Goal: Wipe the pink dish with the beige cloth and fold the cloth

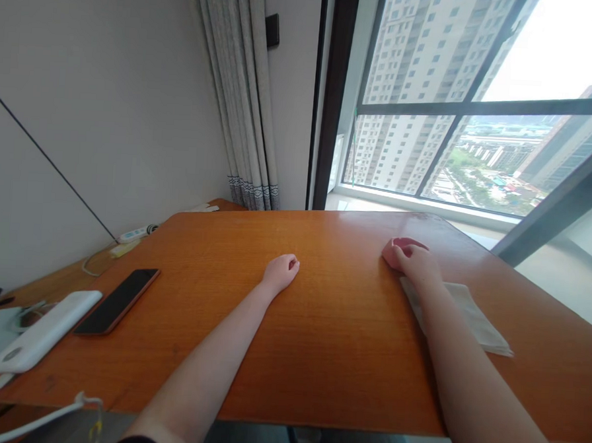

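My left hand [280, 272] rests on the wooden table [319, 355] as a loose fist, with nothing visible in it. To the right, my right hand [419, 262] has its thumb and fingers closed on a small pink rounded object [390, 251]. The fingers partly cover that object, so its exact kind cannot be made out. Under my right wrist and forearm lies a folded pale grey cloth [474, 318], partly hidden by the arm.
On the left side lie a black-screened phone [118, 301] and a white power bank [45, 330] with a white cable [42, 423]. A power strip [134, 234] sits by the wall. Beyond the far edge are a grey curtain [238, 93] and a large window [409, 148].
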`<state>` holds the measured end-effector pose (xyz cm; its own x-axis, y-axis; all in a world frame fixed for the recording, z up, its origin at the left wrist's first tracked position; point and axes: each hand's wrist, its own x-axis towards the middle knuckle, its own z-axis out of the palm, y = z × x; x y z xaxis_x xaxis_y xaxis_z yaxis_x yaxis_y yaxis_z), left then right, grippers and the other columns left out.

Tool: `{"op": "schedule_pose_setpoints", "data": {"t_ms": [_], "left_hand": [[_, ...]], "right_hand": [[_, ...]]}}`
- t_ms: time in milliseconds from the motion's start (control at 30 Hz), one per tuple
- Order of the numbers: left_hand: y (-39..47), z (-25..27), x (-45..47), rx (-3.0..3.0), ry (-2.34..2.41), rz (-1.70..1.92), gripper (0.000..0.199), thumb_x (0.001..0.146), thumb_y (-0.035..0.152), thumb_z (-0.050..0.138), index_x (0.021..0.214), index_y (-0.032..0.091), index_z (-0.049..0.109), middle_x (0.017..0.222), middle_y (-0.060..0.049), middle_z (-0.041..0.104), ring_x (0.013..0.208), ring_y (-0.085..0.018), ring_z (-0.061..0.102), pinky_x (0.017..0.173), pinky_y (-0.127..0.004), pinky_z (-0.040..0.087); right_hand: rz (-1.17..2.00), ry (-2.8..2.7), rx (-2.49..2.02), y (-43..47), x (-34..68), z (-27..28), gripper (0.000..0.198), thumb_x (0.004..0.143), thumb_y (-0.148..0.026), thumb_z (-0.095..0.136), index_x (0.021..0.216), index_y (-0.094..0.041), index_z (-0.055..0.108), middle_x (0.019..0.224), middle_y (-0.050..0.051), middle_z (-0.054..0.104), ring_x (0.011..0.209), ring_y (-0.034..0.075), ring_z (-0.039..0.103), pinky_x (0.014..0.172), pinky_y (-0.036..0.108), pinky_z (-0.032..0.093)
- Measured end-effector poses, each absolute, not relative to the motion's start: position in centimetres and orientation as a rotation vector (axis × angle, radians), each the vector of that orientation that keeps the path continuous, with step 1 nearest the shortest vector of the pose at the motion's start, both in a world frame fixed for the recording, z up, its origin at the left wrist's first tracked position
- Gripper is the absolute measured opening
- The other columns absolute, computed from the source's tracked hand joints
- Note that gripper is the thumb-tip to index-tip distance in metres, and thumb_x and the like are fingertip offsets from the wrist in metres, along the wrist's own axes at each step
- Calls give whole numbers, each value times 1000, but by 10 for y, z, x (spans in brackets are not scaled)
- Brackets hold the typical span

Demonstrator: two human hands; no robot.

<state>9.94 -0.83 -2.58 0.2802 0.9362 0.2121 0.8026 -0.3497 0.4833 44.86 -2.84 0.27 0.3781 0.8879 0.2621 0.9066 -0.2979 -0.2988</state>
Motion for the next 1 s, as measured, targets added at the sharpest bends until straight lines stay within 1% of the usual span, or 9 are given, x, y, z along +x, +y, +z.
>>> {"op": "schedule_pose_setpoints", "data": {"t_ms": [67, 233, 333, 433, 567, 733, 833, 900, 1000], "left_hand": [[-9, -26, 99, 2268, 1582, 677, 23, 85, 33, 42, 77, 20, 59, 76, -3, 63, 68, -15, 54, 59, -26, 32], [-9, -26, 98, 2281, 1546, 703, 23, 85, 34, 42, 76, 20, 58, 75, -3, 62, 67, -15, 53, 58, -26, 32], [-9, -26, 98, 2276, 1537, 711, 23, 85, 34, 42, 75, 19, 58, 74, -3, 62, 66, -15, 53, 59, -26, 32], [-9, -27, 97, 2252, 1521, 723, 23, 84, 35, 43, 75, 20, 57, 74, -2, 62, 67, -15, 53, 60, -26, 35], [-3, -33, 96, 2089, 1424, 922, 29, 87, 41, 39, 82, 19, 58, 81, -3, 63, 76, -16, 56, 72, -28, 42], [4, -35, 98, 1627, 1226, 1278, 40, 94, 41, 25, 107, 17, 54, 109, -9, 63, 98, -17, 59, 91, -32, 43], [4, -31, 100, 1554, 1164, 1286, 36, 93, 37, 30, 110, 17, 55, 119, -9, 60, 112, -17, 54, 101, -33, 38], [2, -29, 102, 1587, 1147, 1256, 31, 89, 33, 38, 110, 17, 56, 122, -9, 59, 116, -18, 51, 104, -33, 34], [1, -29, 105, 1631, 1127, 1211, 33, 85, 28, 45, 114, 16, 56, 124, -9, 58, 118, -20, 50, 106, -34, 33]], "right_hand": [[-55, -1645, -2297, -28, 446, 3, 47, 81, -56, 39, 80, -18, 66, 91, 13, 65, 91, 30, 56, 79, 42, 39], [-112, -1675, -2395, -27, 441, 4, 40, 81, -52, 45, 81, -17, 66, 95, 13, 66, 93, 31, 56, 79, 40, 37], [-163, -1675, -2289, -27, 426, 10, 41, 84, -51, 42, 77, -17, 64, 94, 12, 65, 89, 27, 56, 76, 36, 37], [-184, -1772, -2083, -29, 390, 17, 37, 85, -48, 43, 74, -18, 62, 89, 11, 66, 87, 24, 55, 79, 35, 36], [-148, -2078, -1707, -41, 321, 18, 28, 84, -42, 50, 70, -19, 60, 85, 7, 65, 89, 23, 53, 90, 37, 32], [-97, -2296, -1365, -55, 265, 5, 23, 80, -41, 61, 74, -19, 63, 82, 5, 65, 88, 21, 54, 99, 40, 26], [-98, -2326, -1299, -56, 257, -5, 23, 79, -41, 63, 72, -19, 64, 83, 5, 64, 87, 20, 54, 101, 41, 25], [-103, -2314, -1278, -53, 257, -10, 23, 80, -41, 62, 73, -19, 64, 82, 4, 64, 87, 20, 54, 102, 41, 26], [-81, -2279, -1260, -49, 259, -14, 23, 80, -41, 62, 74, -19, 65, 81, 4, 63, 88, 20, 54, 103, 41, 26]]}}
